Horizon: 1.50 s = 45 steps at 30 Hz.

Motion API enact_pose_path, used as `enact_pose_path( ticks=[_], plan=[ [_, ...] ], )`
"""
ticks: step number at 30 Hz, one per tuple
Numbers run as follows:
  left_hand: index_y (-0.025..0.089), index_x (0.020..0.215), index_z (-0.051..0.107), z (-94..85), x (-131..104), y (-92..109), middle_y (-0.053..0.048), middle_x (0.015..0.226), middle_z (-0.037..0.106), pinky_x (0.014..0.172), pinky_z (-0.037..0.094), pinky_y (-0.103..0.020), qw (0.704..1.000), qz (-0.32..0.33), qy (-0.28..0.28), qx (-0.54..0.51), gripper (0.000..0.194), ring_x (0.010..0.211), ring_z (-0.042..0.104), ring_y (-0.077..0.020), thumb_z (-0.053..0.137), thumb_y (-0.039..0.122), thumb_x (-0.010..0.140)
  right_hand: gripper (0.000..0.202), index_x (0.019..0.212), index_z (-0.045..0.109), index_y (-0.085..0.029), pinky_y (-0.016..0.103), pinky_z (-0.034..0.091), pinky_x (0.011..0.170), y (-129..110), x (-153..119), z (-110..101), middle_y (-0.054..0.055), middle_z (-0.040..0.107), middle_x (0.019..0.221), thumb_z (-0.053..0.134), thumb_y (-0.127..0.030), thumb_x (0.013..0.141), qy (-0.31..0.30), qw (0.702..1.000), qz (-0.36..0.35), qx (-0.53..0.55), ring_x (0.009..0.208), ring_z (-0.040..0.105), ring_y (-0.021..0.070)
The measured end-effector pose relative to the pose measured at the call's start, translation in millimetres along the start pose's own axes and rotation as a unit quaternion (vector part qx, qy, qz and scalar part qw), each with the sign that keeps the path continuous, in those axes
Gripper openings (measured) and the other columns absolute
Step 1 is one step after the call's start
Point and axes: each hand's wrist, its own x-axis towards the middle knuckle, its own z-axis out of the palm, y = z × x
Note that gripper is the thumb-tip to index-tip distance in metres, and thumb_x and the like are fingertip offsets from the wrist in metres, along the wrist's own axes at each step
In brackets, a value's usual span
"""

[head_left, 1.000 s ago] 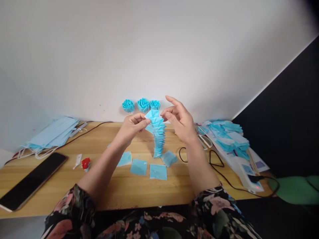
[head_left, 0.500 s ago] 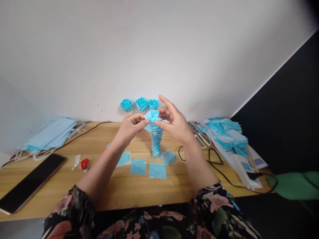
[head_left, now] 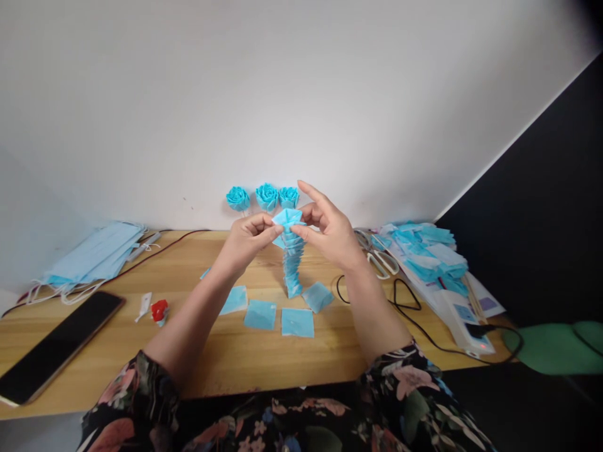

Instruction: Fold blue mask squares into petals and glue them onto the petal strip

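Pinched between my left hand [head_left: 249,242] and my right hand [head_left: 327,227] is a folded piece of blue mask fabric [head_left: 288,218], held up above the table. Both thumbs press its lower edge, and my right index finger points upward, off the fabric. Just below and behind it rises a pleated blue stack [head_left: 293,270], its top hidden by the held piece. Blue fabric squares lie in front, among them one in the middle [head_left: 298,322], another to its left [head_left: 260,314] and a tilted one at the right [head_left: 318,297].
Blue fabric roses [head_left: 267,196] stand by the wall. Face masks [head_left: 97,251] and a phone [head_left: 61,345] lie left, near a small red item [head_left: 160,311]. To the right are scissors [head_left: 384,265], blue scraps [head_left: 428,251], a power strip [head_left: 464,323] and a black cable [head_left: 409,307].
The fold in the held fabric looks slightly flatter and more even, with the right thumb shifted a little left. Both hands still grip it; the view has moved slightly.
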Motion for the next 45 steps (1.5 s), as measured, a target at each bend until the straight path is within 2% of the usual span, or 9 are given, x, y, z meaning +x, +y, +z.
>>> enact_pose_path(
  ticks=[9,14,17,21,25,31,38,45],
  plan=[
    [0.018,0.067,0.06,1.5,-2,1,0.004,0.059,0.05,0.052,0.031,-0.023,1.0,0.003,0.011,0.015,0.032,0.053,0.038,-0.008,0.08,0.043,0.07,0.071,0.153,0.041,-0.035,0.038,0.057,0.088,0,-1,2,0.0,0.069,0.096,0.065,-0.02,0.087,-0.002,1.0,-0.001,-0.021,0.085,0.062,0.0175],
    [0.018,0.072,0.064,-0.6,-2,2,0.003,0.056,0.051,0.055,0.034,-0.024,1.0,0.007,-0.002,0.009,0.031,0.054,0.041,-0.0094,0.071,0.047,0.081,0.069,0.152,0.041,-0.034,0.036,0.057,0.084,-1,-1,1,0.0,0.069,0.096,0.063,-0.018,0.088,0.003,1.0,-0.005,-0.02,0.082,0.061,0.0167],
    [0.018,0.079,0.067,-0.8,-1,1,0.004,0.057,0.052,0.054,0.034,-0.024,1.0,-0.004,-0.017,-0.01,0.032,0.054,0.041,-0.009,0.078,0.048,0.075,0.069,0.151,0.041,-0.032,0.036,0.057,0.084,-3,-1,2,0.0,0.068,0.095,0.063,-0.018,0.087,0.003,1.0,-0.002,-0.025,0.081,0.06,0.0167],
    [0.018,0.073,0.064,1.1,0,0,0.004,0.059,0.052,0.054,0.032,-0.023,0.999,-0.008,-0.033,-0.024,0.036,0.055,0.042,-0.0083,0.086,0.045,0.066,0.068,0.15,0.043,-0.031,0.036,0.057,0.084,-3,-2,5,0.0,0.068,0.093,0.063,-0.018,0.087,-0.005,1.0,0.002,-0.017,0.08,0.059,0.0163],
    [0.017,0.069,0.06,2.6,0,-2,0.006,0.057,0.046,0.054,0.03,-0.023,0.999,-0.008,-0.012,-0.035,0.037,0.054,0.038,-0.0074,0.087,0.042,0.065,0.067,0.151,0.042,-0.031,0.037,0.057,0.086,1,-1,10,0.001,0.068,0.095,0.063,-0.019,0.088,-0.01,1.0,0.001,0.001,0.083,0.061,0.0163],
    [0.018,0.066,0.058,3.1,0,-3,0.007,0.055,0.042,0.053,0.029,-0.023,0.999,-0.006,0.022,-0.033,0.04,0.053,0.033,-0.0072,0.086,0.046,0.065,0.068,0.152,0.04,-0.032,0.038,0.058,0.088,7,1,10,0.004,0.069,0.111,0.065,-0.027,0.088,-0.022,0.999,0.007,0.032,0.096,0.064,0.0186],
    [0.017,0.067,0.06,3.5,-1,-4,0.006,0.056,0.046,0.053,0.03,-0.023,0.999,-0.011,0.031,-0.022,0.038,0.053,0.035,-0.007,0.086,0.045,0.065,0.064,0.149,0.044,-0.031,0.035,0.058,0.084,13,3,14,0.002,0.067,0.099,0.061,-0.022,0.089,-0.004,0.999,0.009,0.039,0.088,0.062,0.017],
    [0.017,0.067,0.059,3.1,-1,-4,0.007,0.056,0.044,0.054,0.03,-0.022,0.999,-0.009,0.044,-0.018,0.036,0.053,0.035,-0.0071,0.085,0.042,0.066,0.059,0.147,0.045,-0.031,0.034,0.058,0.083,16,2,20,0.004,0.063,0.105,0.057,-0.021,0.09,-0.008,0.999,-0.004,0.043,0.092,0.061,0.0179]
  ],
)
